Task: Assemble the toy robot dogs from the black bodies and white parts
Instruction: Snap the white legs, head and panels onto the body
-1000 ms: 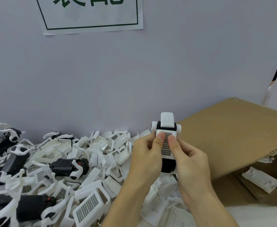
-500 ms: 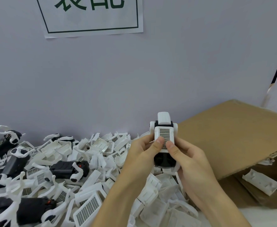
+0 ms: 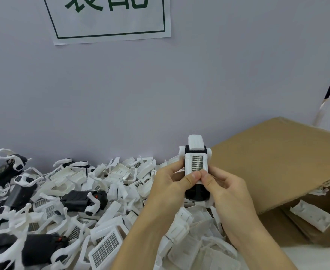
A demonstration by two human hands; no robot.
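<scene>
We hold the toy robot dog (image 3: 196,168) upright in front of the cardboard box (image 3: 281,162), just left of its raised flap. Our left hand (image 3: 172,184) curls around the toy's left side, thumb pressed on the lower edge of the white grille panel (image 3: 196,164). Our right hand (image 3: 226,190) grips the right side, its thumb meeting the left thumb on that same panel. The toy's black body (image 3: 197,192) shows below our thumbs. Left of the box, a heap of loose white parts (image 3: 121,191) covers the tabletop, with a black body (image 3: 78,199) lying among them. More white pieces (image 3: 312,217) lie inside the box. A paper sign (image 3: 109,18) hangs on the wall above the heap.
</scene>
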